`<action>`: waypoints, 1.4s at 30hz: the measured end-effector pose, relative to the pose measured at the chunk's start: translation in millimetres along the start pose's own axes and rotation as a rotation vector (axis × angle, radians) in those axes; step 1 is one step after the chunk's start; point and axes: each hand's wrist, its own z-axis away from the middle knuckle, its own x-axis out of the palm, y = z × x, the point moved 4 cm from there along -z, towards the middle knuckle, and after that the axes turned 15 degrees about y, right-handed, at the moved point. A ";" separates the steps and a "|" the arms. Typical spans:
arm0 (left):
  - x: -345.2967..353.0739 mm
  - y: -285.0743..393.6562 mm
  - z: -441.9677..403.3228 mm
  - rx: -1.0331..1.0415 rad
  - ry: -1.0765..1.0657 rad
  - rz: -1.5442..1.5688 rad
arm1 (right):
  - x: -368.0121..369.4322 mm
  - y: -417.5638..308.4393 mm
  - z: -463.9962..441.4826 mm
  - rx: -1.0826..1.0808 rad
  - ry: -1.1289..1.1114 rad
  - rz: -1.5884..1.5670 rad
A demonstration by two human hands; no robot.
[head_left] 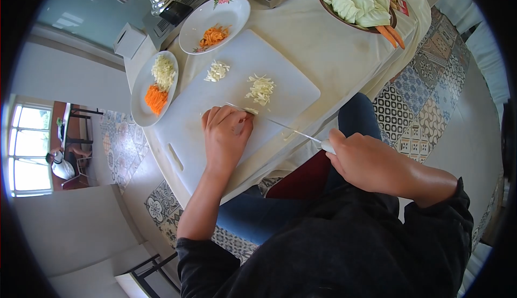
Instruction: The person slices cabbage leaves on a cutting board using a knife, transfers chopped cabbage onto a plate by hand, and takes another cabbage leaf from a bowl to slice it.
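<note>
My right hand is wrapped around the pale handle of a kitchen knife. The thin blade points left across the near part of a white cutting board. My left hand rests on the board with fingers curled beside the blade, pressing on a small pale vegetable piece; most of that piece is hidden by the fingers. Just beyond the blade lies a pile of pale slivers. A smaller pile of white slivers sits farther back on the board.
Left of the board, an oval plate holds shredded pale and orange vegetables. A flowered plate with orange shreds stands behind. At the back right, a basket carries cabbage and carrots. A person sits far off.
</note>
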 end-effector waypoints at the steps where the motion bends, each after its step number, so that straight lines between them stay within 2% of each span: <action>1: 0.1 -0.3 0.3 -0.001 0.005 -0.002 | 1.5 0.3 -3.2 -0.026 0.018 -0.005; 6: -1.5 -1.0 -0.4 0.017 0.010 -0.032 | 17.8 4.6 -19.6 -0.103 0.078 -0.004; 18: -4.4 2.5 -0.6 0.069 0.040 -0.096 | -4.3 12.7 15.4 0.018 0.040 0.015; 21: -3.9 -1.4 -1.5 0.064 0.030 -0.056 | -7.4 17.3 14.8 -0.018 0.045 0.019; 24: -3.1 -5.4 -1.7 0.015 0.004 -0.014 | -4.2 17.9 13.9 -0.058 0.115 0.002; 30: -3.6 -1.6 -2.3 0.046 0.015 -0.049 | 11.0 18.5 10.3 -0.162 0.261 -0.012; 42: -3.0 1.7 -0.8 0.041 0.078 -0.082 | 20.5 12.7 4.0 -0.126 0.198 0.000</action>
